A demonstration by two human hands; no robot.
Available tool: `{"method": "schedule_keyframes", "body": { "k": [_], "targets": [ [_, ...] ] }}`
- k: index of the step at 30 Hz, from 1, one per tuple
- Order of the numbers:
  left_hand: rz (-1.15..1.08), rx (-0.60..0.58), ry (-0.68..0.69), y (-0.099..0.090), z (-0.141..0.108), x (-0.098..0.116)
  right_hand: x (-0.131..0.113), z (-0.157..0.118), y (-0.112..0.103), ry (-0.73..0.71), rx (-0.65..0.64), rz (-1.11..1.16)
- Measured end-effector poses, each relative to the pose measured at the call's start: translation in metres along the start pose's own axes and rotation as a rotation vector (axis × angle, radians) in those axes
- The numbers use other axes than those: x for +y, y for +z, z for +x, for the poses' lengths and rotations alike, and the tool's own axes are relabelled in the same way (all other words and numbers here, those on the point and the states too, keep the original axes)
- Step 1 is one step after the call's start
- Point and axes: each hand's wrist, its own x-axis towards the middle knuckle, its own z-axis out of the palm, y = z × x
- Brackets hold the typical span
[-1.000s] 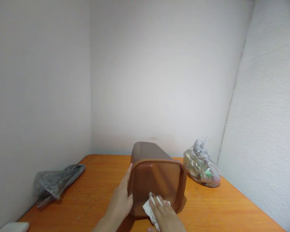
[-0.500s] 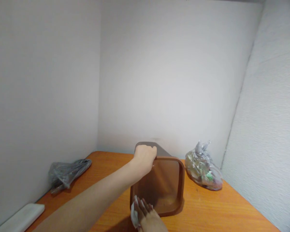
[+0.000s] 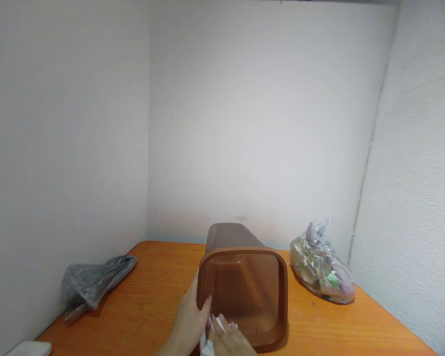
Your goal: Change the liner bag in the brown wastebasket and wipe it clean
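Brown plastic wastebasket (image 3: 244, 287) lies on its side on worktop (image 3: 159, 291), mouth facing wearer, probably light, stiff, slick, best held by the rim, left hand (image 3: 189, 315) gripping its left edge, right hand (image 3: 230, 342) holding white tissue (image 3: 206, 347) at lower-left corner.

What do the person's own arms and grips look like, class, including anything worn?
The left grip and right grip are bare human hands, without gloves. No ring, watch or sleeve shows on the parts in view; the arms farther up lie out of frame.
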Motion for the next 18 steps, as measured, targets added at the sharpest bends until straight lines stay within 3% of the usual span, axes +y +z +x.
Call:
{"method": "schedule_keyframes", "body": {
  "k": [5, 12, 15, 18],
  "targets": [
    [-0.098, -0.006, -0.042, 0.004, 0.004, -0.002, 0.006, 0.023, -0.028, 0.189, -0.058, 0.124],
    [-0.019, -0.011, -0.039, 0.005, 0.004, -0.011, 0.044, 0.076, -0.047, 0.211, 0.047, 0.08],
    [0.089, -0.009, -0.058, 0.006, 0.006, -0.016, 0.053, 0.078, -0.05, 0.227, 0.104, 0.055],
    [0.121, -0.023, -0.053, 0.006, 0.008, -0.018, 0.052, 0.061, -0.051, 0.26, 0.17, 0.018]
  ]
}}
